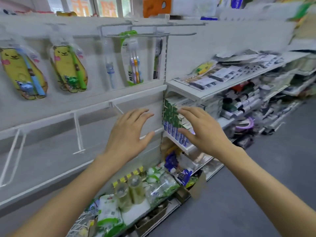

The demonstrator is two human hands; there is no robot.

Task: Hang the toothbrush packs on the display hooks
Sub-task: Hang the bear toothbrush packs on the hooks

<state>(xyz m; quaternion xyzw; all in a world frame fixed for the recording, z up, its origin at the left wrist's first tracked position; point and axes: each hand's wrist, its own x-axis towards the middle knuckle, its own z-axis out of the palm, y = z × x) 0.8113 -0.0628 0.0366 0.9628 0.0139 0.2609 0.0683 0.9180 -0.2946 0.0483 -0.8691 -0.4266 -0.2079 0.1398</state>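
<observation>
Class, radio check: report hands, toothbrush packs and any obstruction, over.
Left hand and right hand open, holding nothing. Bear toothbrush packs hang on the top row; lower hooks bare. Nothing blocking the hooks.

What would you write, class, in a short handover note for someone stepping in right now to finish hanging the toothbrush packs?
Left hand: open, holds nothing. Right hand: open, holds nothing, in front of the stacked boxes.
Done: two bear packs, a three-brush pack and two single brushes hang on the upper hooks.
Left: lower hooks are bare; loose packs lie on the right-hand shelf. Fetch and hang them.
</observation>
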